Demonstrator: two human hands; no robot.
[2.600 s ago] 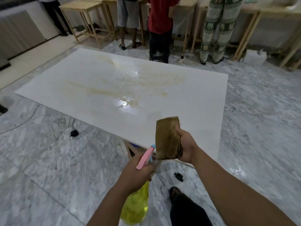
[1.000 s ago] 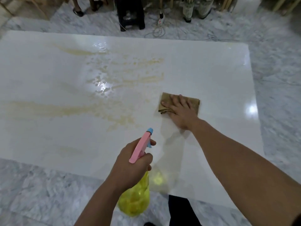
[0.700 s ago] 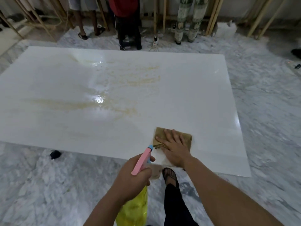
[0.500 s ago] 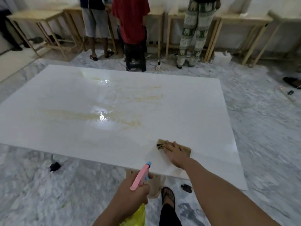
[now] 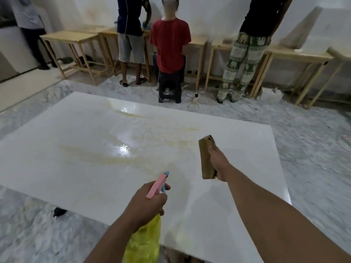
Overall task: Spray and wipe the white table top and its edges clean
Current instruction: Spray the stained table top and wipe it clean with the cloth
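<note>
The white table top (image 5: 79,149) fills the middle of the view, streaked with yellowish smears and wet spots near its centre. My left hand (image 5: 146,204) grips a yellow spray bottle (image 5: 144,242) with a pink trigger head, its nozzle aimed over the near part of the table. My right hand (image 5: 218,164) holds a folded brown cloth (image 5: 207,158) upright, lifted off the surface above the table's right half.
Three people (image 5: 170,44) stand with their backs to me at wooden tables (image 5: 76,37) along the far wall. A dark stool (image 5: 169,90) and a power strip with cable (image 5: 195,97) sit beyond the far edge. Marble floor surrounds the table; a small black object (image 5: 59,211) lies at left.
My right hand has lifted the cloth off the table, where it was pressed flat near the front edge. The view has tilted up. My left hand keeps the bottle.
</note>
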